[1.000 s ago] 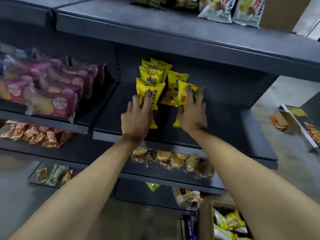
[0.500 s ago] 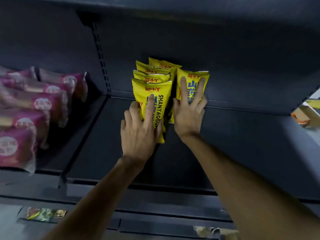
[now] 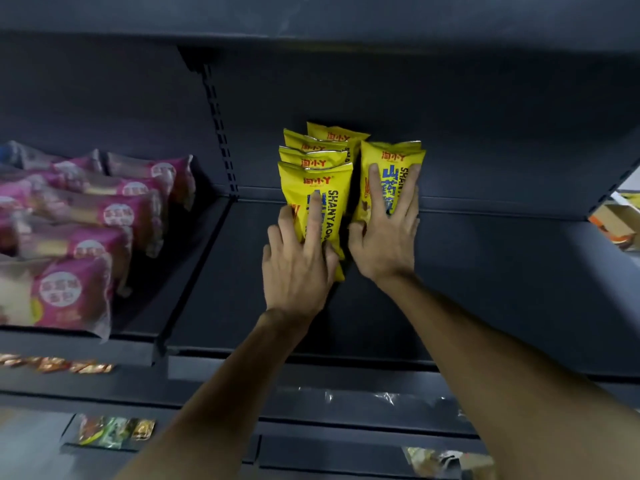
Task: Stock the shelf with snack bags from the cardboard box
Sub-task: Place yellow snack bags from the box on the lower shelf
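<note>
A row of several yellow snack bags [image 3: 317, 152] stands upright at the back of the dark shelf [image 3: 502, 278]. My left hand [image 3: 298, 261] presses flat on the front bag of that row [image 3: 332, 183], fingers straight. To the right stands another yellow bag [image 3: 393, 157], close beside the row. My right hand [image 3: 388, 233] rests on its face with fingers spread and the thumb at its lower left edge. The cardboard box is out of view.
Pink snack bags [image 3: 114, 213] fill the shelf section to the left, beyond a slotted upright [image 3: 220, 133]. To the right of the yellow bags the shelf is bare metal. Small packets [image 3: 114, 431] lie on a lower shelf. Cardboard scraps [image 3: 616, 220] show at the right edge.
The view has closed in on the shelf. Both hands have pushed the yellow bags back and upright, and the right bag now stands straight beside the row.
</note>
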A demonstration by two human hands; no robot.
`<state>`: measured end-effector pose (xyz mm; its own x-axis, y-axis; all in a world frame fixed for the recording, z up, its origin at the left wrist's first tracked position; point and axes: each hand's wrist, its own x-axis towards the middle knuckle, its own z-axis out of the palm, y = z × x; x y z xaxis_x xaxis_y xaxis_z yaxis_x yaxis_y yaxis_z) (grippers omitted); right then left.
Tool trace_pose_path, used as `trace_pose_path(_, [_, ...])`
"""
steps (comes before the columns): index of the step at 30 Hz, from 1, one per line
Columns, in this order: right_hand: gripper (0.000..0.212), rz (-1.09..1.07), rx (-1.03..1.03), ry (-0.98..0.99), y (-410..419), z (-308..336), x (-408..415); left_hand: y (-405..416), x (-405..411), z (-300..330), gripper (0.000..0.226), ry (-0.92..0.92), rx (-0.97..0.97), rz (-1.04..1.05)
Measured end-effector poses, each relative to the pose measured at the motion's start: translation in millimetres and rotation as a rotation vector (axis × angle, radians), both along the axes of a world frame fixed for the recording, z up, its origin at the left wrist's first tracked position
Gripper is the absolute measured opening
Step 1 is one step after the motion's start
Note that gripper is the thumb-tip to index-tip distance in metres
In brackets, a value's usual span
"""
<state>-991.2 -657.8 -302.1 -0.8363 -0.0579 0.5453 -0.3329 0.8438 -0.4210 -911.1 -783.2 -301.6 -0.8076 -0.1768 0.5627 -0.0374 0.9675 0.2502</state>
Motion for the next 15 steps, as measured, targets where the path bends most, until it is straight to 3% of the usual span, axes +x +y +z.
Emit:
trace_pose_path(4, [0.090,0.030,0.063,-0.074,18.4,2.9,34.5,3.8,23.6,5.0,0.081,-0.082,0.044,-0.011])
trace_pose_path(8, [0.086,0.087,0.202,-0.186,44.6,12.5,71.0,7.4,57.7,16.8,0.082,-0.239,-0.035,0.020])
trace_pose_path(10, [0.081,0.100,0.302,-0.273,57.2,24.0,85.4,7.4,72.6,29.9,0.077,-0.270,-0.163,-0.015])
trace_pose_path(13, [0.069,0.071,0.380,-0.369,72.6,57.8,97.1,0.5,90.8,57.1,0.060,-0.369,-0.495,-0.282])
trace_pose_path(15, [0.061,0.062,0.355,-0.374,78.9,87.3,105.6,-2.1,104.0,83.4,0.057,-0.503,-0.549,-0.337])
